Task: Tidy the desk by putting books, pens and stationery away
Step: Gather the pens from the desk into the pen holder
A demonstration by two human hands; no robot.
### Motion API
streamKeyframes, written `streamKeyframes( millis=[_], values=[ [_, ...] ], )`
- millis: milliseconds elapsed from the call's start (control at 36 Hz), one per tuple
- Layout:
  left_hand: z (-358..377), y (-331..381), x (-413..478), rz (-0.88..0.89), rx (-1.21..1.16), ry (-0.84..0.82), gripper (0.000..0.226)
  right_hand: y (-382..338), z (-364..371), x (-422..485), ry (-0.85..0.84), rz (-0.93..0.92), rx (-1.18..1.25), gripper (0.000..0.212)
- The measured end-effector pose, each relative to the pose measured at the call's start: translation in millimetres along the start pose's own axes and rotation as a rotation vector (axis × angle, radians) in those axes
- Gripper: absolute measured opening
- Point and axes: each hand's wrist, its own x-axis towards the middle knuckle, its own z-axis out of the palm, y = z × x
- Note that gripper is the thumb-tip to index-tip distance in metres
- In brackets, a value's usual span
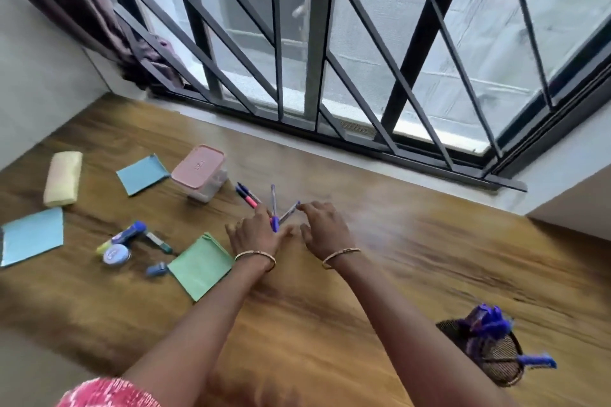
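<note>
Left fingers: the left hand [254,235] is pinching the lower ends of two pens between forefinger and thumb. Motion blur is softening the contact, so the grip is a judgement.
Right fingers: the right hand [325,230] is hovering just right of the left hand, fingers [305,207] loosely curved. One fingertip is touching the top of the slanted blue pen [290,210]. Whether it is pinching that pen cannot be told.
Pens in hand: the upright blue pen [273,201] and the slanted blue pen are fanning out from the left hand at frame centre.
Pens waiting: a pink pen [250,199] and a dark one beside it are lying on the surface [363,274], just upper left of the left hand.
Destination: a mesh pen holder [496,363] is standing at lower right, well apart from both hands and already carrying blue pens.
Other stationery: a green pad [198,264], two blue pads, a pink-lidded box [201,172] and small glue and eraser items are lying at centre left.
Step in hand: loose pens are being gathered into one bundle.
Next move: it is calling for the two remaining pens to be added, the bundle squared, then carried to the mesh pen holder and dropped in tip down.
</note>
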Motion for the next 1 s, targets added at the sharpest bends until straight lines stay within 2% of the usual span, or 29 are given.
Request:
streamKeyframes(
  millis=[56, 167, 306, 389, 500, 611, 778, 889, 1000],
  values=[
    [1, 2, 3, 0.021, 0.071, 0.045, 0.052, -4, 9, 15, -0.062, -0.01, -0.047, 0.048],
    [-3, 3, 4, 0.043, 0.038, 0.085, 0.026, -6, 25, 34, -0.088, -0.036, -0.136, 0.045],
    [-11, -11, 6, 0.021, -0.132, 0.013, 0.02, -4, 37, 45, 0.058, -0.075, -0.287, 0.021],
    [-17, -23, 8, -0.002, -0.253, 0.014, 0.018, 0, 36, 40, 0.113, -0.104, -0.38, 0.022],
    [-32, -34, 7, 0.024, -0.421, 0.061, 0.017, 9, 32, 19, 0.141, -0.129, -0.33, 0.023],
    [-53, -32, 1, 0.072, -0.627, 0.108, 0.015, 20, 23, -17, 0.151, -0.03, -0.179, 0.024],
    [-85, 0, -19, 0.122, -0.919, 0.079, 0.017, 25, -15, -87, 0.307, 0.194, 0.158, 0.009],
    [-85, 27, -35, 0.17, -1.084, -0.049, 0.017, 21, -62, -130, 0.399, 0.33, 0.48, 0.012],
    [-82, 66, -68, 0.316, -1.138, -0.259, 0.017, 23, -112, -174, 0.502, 0.354, 0.74, 0.025]
  ],
)
